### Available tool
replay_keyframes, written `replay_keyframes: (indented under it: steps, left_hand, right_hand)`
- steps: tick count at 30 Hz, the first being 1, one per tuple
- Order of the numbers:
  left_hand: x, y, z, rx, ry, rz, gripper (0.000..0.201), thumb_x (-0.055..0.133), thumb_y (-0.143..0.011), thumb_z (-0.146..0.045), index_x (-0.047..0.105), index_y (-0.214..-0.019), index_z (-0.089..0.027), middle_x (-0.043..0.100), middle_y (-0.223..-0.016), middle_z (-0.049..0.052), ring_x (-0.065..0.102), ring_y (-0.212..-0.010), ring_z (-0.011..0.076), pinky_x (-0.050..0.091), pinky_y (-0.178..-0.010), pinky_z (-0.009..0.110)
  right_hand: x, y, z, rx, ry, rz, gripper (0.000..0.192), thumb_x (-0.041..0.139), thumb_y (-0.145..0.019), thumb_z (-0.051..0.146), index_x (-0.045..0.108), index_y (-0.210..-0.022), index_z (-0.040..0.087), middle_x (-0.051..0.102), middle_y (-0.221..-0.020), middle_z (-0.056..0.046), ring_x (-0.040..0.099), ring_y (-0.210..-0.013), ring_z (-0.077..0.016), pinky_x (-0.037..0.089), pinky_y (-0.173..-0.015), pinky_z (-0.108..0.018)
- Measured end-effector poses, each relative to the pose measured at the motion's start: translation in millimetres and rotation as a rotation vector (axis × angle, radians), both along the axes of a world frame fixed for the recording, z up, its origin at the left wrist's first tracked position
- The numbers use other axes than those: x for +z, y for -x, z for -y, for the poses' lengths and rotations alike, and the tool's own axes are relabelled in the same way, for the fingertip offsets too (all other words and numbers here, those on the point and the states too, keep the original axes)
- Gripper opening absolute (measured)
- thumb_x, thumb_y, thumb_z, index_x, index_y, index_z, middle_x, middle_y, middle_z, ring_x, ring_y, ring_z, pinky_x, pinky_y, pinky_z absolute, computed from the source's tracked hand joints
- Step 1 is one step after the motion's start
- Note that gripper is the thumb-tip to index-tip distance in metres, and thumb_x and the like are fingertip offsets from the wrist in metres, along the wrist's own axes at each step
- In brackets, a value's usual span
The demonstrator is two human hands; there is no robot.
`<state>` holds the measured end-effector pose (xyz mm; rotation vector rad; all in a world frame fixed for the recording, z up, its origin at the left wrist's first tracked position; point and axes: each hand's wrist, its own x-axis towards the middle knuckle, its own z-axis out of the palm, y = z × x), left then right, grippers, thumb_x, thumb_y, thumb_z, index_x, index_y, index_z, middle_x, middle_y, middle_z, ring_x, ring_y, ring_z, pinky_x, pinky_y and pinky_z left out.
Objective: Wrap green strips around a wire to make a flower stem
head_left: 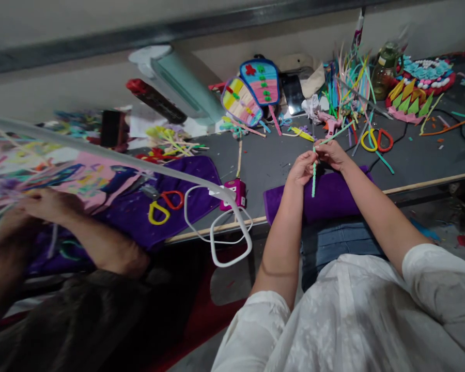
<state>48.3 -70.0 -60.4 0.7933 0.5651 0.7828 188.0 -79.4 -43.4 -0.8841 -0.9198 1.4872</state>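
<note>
Both hands meet over a purple cloth: left hand and right hand each pinch a green stick, hanging below the fingers.

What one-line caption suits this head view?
Both hands, left hand and right hand, pinch a green pipe cleaner above a purple cloth on a cluttered craft table.

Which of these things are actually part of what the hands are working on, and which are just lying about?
In use:
left hand
right hand
thin mint-green foam stick
purple cloth pad

Lying about:
yellow and red scissors
pink glue gun
two striped foam fans
co-worker's arm
</note>
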Motion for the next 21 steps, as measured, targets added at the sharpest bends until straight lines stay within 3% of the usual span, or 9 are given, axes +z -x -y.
replay_keyframes:
  steps: [5,8,21]
  left_hand:
    - [2.8,-9,5,0.242,-0.206,-0.133,0.033,0.081,-0.061,-0.034,0.056,-0.073,-0.015,0.053,-0.050,-0.006,0.045,-0.035,0.0033,0.030,-0.033,0.015]
    - [2.9,-10,6,0.285,-0.257,-0.195,0.037,0.082,-0.057,-0.036,0.055,-0.069,-0.014,0.053,-0.049,-0.006,0.046,-0.035,0.0035,0.031,-0.033,0.015]
    - [5.1,2,4,0.053,-0.103,0.013,0.033,0.081,-0.060,-0.032,0.053,-0.068,-0.015,0.056,-0.051,-0.005,0.039,-0.033,0.0015,0.027,-0.031,0.014]
  right_hand:
    - [-11.5,0,-9,-0.152,-0.007,0.042,0.020,0.072,-0.059,0.027,0.058,-0.070,0.017,0.040,-0.048,0.009,0.032,-0.043,-0.0044,0.026,-0.041,-0.018]
    - [-14.0,1,-10,-0.161,0.008,0.076,0.020,0.072,-0.060,0.027,0.058,-0.070,0.017,0.043,-0.049,0.008,0.036,-0.045,-0.0054,0.031,-0.044,-0.019]
    - [3.0,3,4,0.041,0.041,-0.017,0.032,0.080,-0.054,0.034,0.060,-0.070,0.015,0.049,-0.054,0.007,0.043,-0.049,-0.0054,0.036,-0.047,-0.018]
